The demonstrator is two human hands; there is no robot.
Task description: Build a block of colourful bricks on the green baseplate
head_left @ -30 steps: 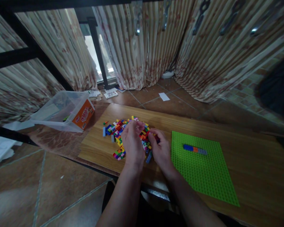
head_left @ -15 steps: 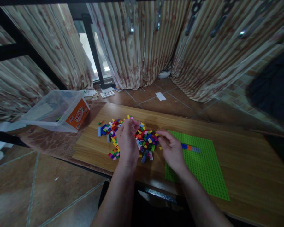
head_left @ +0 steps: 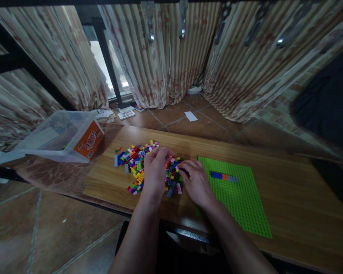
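Observation:
A heap of small multicoloured building bricks (head_left: 137, 164) lies on the wooden table. Over its middle is my left hand (head_left: 156, 167), fingers curled together; what they hold, if anything, is hidden. At the heap's right edge, my right hand (head_left: 194, 179) has its thumb and fingers closed round what looks like a dark blue building brick (head_left: 184, 171). To the right lies a green studded baseplate (head_left: 240, 201), partly behind my right wrist. A short row of blue, orange and grey bricks (head_left: 224, 177) sits on its upper part.
A clear plastic box (head_left: 54, 152) with an orange label stands left of the wooden table top (head_left: 103, 179). Striped curtains (head_left: 160, 57) hang behind. Papers (head_left: 126, 113) lie on the tiled floor near the window. A dark shape (head_left: 326, 87) stands at the right.
My right hand has moved left, away from the baseplate, and its fingers have closed at the heap's edge. My left hand's fingers have curled in lower over the bricks. The view has shifted slightly.

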